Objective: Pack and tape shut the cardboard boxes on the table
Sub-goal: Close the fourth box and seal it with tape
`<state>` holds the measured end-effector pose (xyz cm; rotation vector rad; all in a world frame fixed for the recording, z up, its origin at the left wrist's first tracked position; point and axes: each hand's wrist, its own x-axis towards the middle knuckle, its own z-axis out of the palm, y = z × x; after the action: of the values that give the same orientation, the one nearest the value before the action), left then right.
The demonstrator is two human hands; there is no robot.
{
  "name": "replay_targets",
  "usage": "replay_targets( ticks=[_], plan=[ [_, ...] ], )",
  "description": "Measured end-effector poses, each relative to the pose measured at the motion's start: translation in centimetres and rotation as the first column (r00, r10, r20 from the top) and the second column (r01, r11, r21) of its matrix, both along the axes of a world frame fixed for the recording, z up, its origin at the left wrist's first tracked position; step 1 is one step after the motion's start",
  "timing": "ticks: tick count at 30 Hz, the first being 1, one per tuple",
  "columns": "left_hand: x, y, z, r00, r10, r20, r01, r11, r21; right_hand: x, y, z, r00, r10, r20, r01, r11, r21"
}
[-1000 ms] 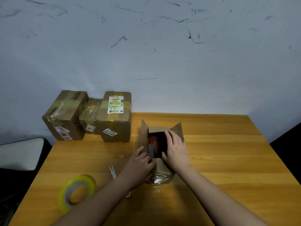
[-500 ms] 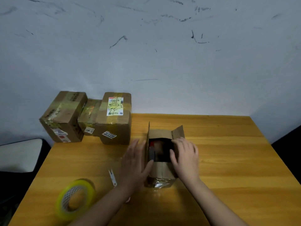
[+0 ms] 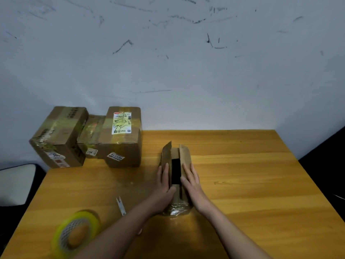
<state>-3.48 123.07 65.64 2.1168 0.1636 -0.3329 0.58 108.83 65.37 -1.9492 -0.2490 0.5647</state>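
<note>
- Hands flat, fingers straight: left hand (image 3: 164,186) presses left flap, right hand (image 3: 192,182) presses right flap of small cardboard box (image 3: 176,200) between them; dark gap remains.
- Yellow tape roll (image 3: 75,233) lies well left of left hand.

Small box (image 3: 176,165) interior just a dark slot between its flaps, contents unreadable; near the box, tape roll (image 3: 74,232) blurred (motion smear); both forearms cut by bottom edge; taped boxes' labels (image 3: 122,122) too small to read.
</note>
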Motion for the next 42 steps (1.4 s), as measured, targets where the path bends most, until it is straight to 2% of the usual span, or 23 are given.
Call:
replay_targets(
  ticks=[4,8,11,15,19,24,28,33,35,37,39,42],
  plan=[
    [0.2,0.0,-0.2,0.996,-0.074,-0.052,0.083,0.979,0.187,-0.7,0.6,-1.2,0.956,0.037,0.292,0.048,0.958,-0.281],
    [0.3,0.3,-1.0,0.998,-0.060,-0.032,0.066,0.954,0.292,0.5,0.5,-1.4,0.923,0.036,0.382,0.117,0.923,-0.368],
    [0.9,0.4,-1.2,0.999,-0.036,0.002,0.032,0.922,0.386,2.2,0.4,-1.4,0.868,0.132,0.478,0.139,0.861,-0.490],
    [1.8,0.2,-1.0,0.997,-0.081,-0.018,0.080,0.879,0.470,3.7,1.1,-1.4,0.832,0.335,0.443,0.022,0.777,-0.629],
    [2.2,-0.1,-1.0,0.985,-0.174,-0.003,0.150,0.838,0.525,5.0,2.2,-1.7,0.876,0.278,0.394,0.026,0.789,-0.614],
    [2.1,0.6,-1.8,0.986,-0.163,0.041,0.103,0.779,0.619,5.4,2.2,-2.5,0.880,0.237,0.411,0.035,0.831,-0.555],
    [2.3,0.5,-2.5,0.987,-0.139,0.079,0.067,0.811,0.582,5.5,2.1,-2.9,0.874,0.217,0.435,0.040,0.860,-0.509],
    [2.4,0.9,-2.5,0.976,-0.201,0.078,0.131,0.840,0.527,5.4,2.8,-3.1,0.887,0.185,0.423,0.009,0.909,-0.417],
    [2.4,0.9,-2.4,0.979,-0.179,0.097,0.119,0.891,0.439,5.4,2.7,-3.1,0.880,0.205,0.429,0.001,0.901,-0.433],
    [2.4,0.9,-2.5,0.988,-0.090,0.123,0.055,0.963,0.265,5.4,2.7,-3.0,0.877,0.259,0.406,-0.008,0.851,-0.524],
    [2.3,0.7,-2.6,0.989,0.006,0.147,-0.027,0.990,0.136,5.2,2.8,-2.6,0.859,0.305,0.410,0.020,0.782,-0.623],
    [2.1,0.4,-2.5,0.982,0.100,0.159,-0.117,0.988,0.100,5.0,3.1,-2.1,0.847,0.363,0.388,0.037,0.688,-0.725]
  ],
)
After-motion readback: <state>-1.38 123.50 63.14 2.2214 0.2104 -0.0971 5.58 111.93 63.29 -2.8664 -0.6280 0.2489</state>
